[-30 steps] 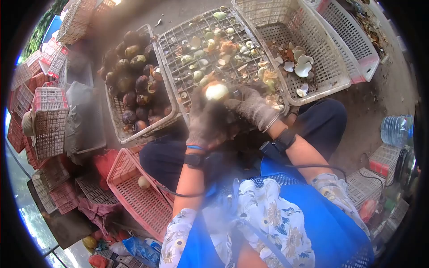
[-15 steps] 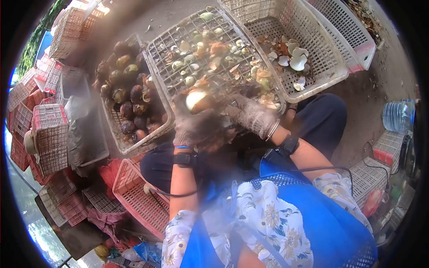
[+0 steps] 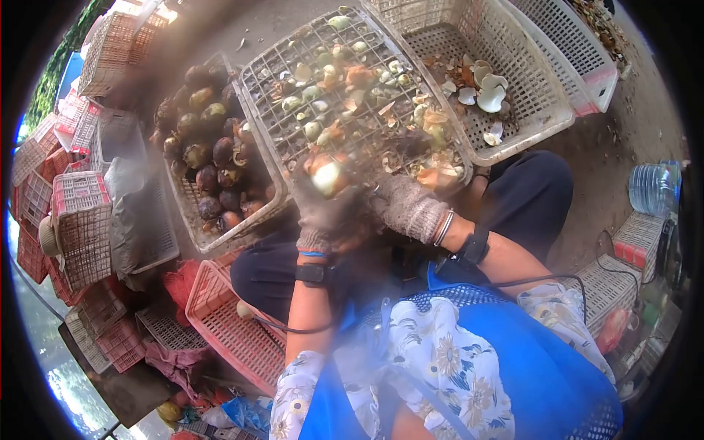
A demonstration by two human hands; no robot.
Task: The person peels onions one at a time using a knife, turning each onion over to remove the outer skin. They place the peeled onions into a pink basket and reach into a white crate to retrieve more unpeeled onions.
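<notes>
A partly peeled onion (image 3: 328,178), pale and shiny on top, is held in my left hand (image 3: 330,216), which wears a dirty knitted glove. My right hand (image 3: 414,207), gloved too, is close beside it with the fingers curled; a small dark thing shows at its fingertips, too blurred to name. Just beyond both hands lies an upturned grid-bottomed crate (image 3: 253,81) strewn with onion trimmings and loose skins (image 3: 436,176). Left of it, a crate (image 3: 196,238) holds several dark, unpeeled onions (image 3: 224,152).
A deep crate (image 3: 539,128) at the upper right holds several white peeled layers (image 3: 491,99). Stacked crates (image 3: 81,198) line the left side, and a red crate (image 3: 227,323) stands by my left knee. A clear water bottle (image 3: 651,189) is at the far right.
My left hand and the onion have shifted slightly right and down, and the onion has turned. My right hand has dropped a little, staying close to it.
</notes>
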